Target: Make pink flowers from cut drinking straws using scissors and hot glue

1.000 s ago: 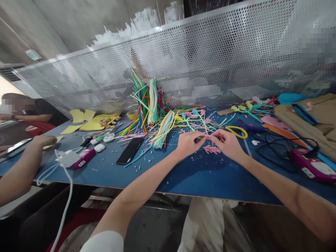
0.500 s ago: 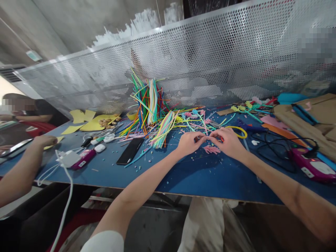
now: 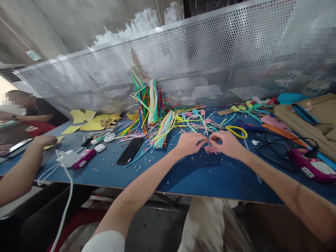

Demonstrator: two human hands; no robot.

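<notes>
My left hand [image 3: 191, 143] and my right hand [image 3: 226, 144] meet over the blue table with fingertips pinched close together. Whatever they pinch is too small and too covered by the fingers to name. Just below the fingertips lies a pink fuzzy pipe-cleaner piece [image 3: 210, 149], partly behind my right hand. Beyond my hands lie twisted pink and blue pipe-cleaner pieces [image 3: 195, 113]. A bundle of pastel pipe cleaners [image 3: 164, 130] rests left of my left hand. A yellow loop [image 3: 237, 132] is just past my right hand.
A black phone [image 3: 130, 151] lies left of my forearms. Upright coloured pipe cleaners [image 3: 149, 101] stand before a perforated metal screen [image 3: 210, 63]. Purple power strips [image 3: 84, 159] sit at both sides, with cables. A glue gun [image 3: 249, 126] is at right. A co-worker's arm [image 3: 34, 157] reaches in at left.
My fingers have shifted slightly. The dark and red-orange bits that showed inside both hands no longer show. The pink piece below is now more covered by my right hand.
</notes>
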